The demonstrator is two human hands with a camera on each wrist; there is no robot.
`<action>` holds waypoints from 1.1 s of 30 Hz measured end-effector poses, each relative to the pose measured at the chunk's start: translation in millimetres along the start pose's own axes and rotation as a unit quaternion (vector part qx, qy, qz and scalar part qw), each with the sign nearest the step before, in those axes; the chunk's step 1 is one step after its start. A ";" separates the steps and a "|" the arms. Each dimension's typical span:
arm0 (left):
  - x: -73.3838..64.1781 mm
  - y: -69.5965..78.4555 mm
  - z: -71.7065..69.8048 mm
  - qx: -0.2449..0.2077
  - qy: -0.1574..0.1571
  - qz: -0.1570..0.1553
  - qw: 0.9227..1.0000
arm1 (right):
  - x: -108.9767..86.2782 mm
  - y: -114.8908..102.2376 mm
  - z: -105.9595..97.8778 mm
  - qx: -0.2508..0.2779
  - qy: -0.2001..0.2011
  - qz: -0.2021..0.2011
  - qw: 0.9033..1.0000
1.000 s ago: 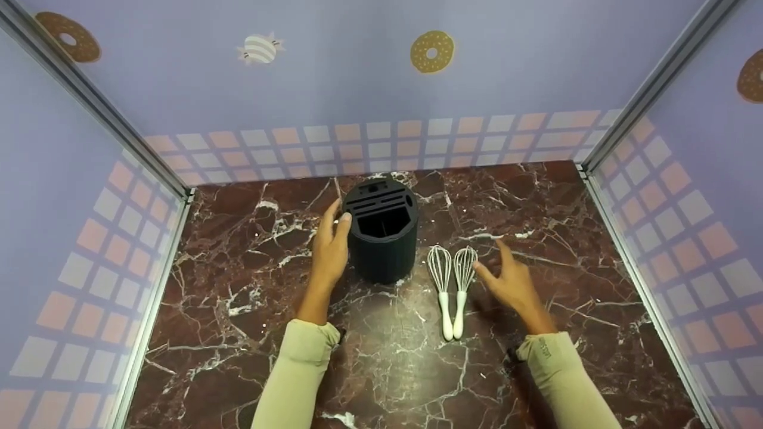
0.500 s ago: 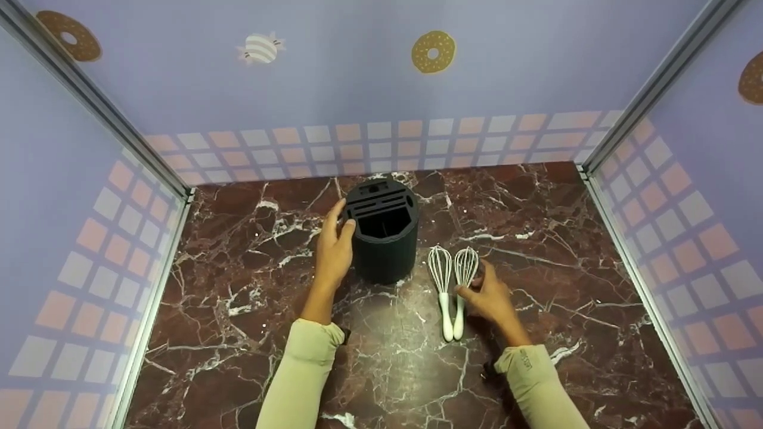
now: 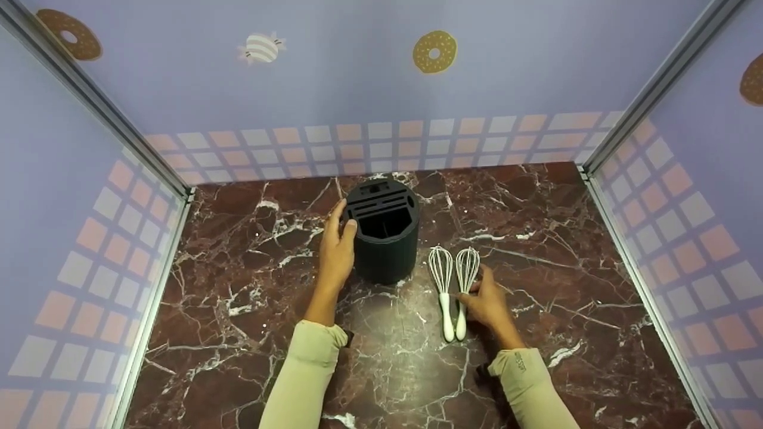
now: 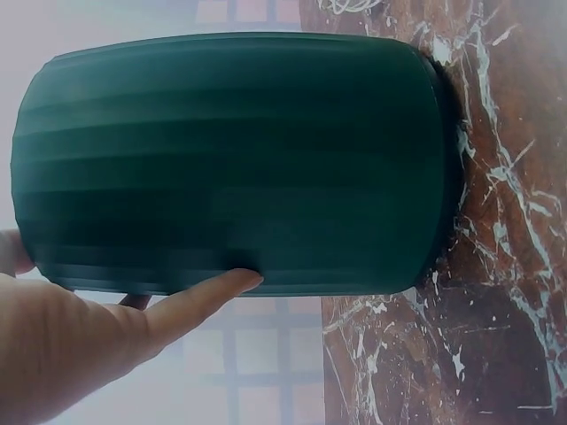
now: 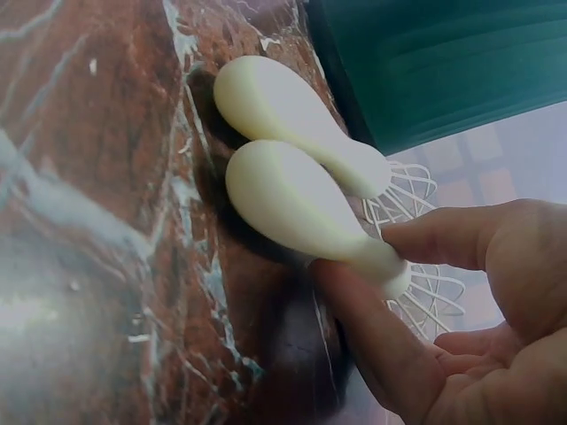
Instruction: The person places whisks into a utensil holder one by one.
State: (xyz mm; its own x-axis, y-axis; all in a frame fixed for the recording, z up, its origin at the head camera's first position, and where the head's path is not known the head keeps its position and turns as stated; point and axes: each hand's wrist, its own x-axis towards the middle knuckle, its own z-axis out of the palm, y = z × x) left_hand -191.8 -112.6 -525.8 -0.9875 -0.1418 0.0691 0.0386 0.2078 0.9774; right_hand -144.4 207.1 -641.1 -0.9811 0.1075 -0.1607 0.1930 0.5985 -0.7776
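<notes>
Right hand [image 3: 489, 302] slid inward; right-wrist view reveals it pinching whisk [image 5: 292, 199]; left hand [image 3: 336, 253], outstretched, touches holder [image 3: 385, 259].

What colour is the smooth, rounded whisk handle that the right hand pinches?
The whisk handle is creamy white, clearest in the right wrist view.

Counted two whisks [image 3: 446, 308] [image 3: 467, 262], one holder [image 3: 386, 256], two hands [image 3: 337, 253] [image 3: 487, 301], two sleeves [image 3: 307, 369] [image 3: 529, 381] — plus three doughnut prints [image 3: 83, 44] [image 3: 434, 39] [image 3: 752, 80], one candy print [image 3: 262, 48].
</notes>
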 end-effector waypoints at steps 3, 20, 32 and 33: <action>-6.4 14.3 -2.4 -0.003 -0.011 -0.003 1.000 | -0.4 -0.8 -1.7 -0.002 0.000 0.000 1.000; -11.1 20.8 -5.6 -0.017 -0.010 0.006 1.000 | 1.2 -28.7 -14.5 0.050 0.028 0.013 0.998; -10.7 21.8 -5.0 -0.012 -0.014 -0.008 1.000 | 1.1 -79.1 -31.5 0.224 0.005 -0.019 0.974; -10.5 21.7 -5.2 -0.010 -0.015 -0.010 1.000 | 1.8 -83.5 -32.8 0.235 0.003 -0.022 0.972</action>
State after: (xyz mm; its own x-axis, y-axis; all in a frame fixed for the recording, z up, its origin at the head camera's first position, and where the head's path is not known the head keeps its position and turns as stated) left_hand -179.8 -111.6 -504.3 -0.9922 -0.1165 0.0444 0.0222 0.1853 0.9824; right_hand -162.7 183.3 -556.5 -0.9883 0.0950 -0.1194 0.1346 0.1737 -0.9756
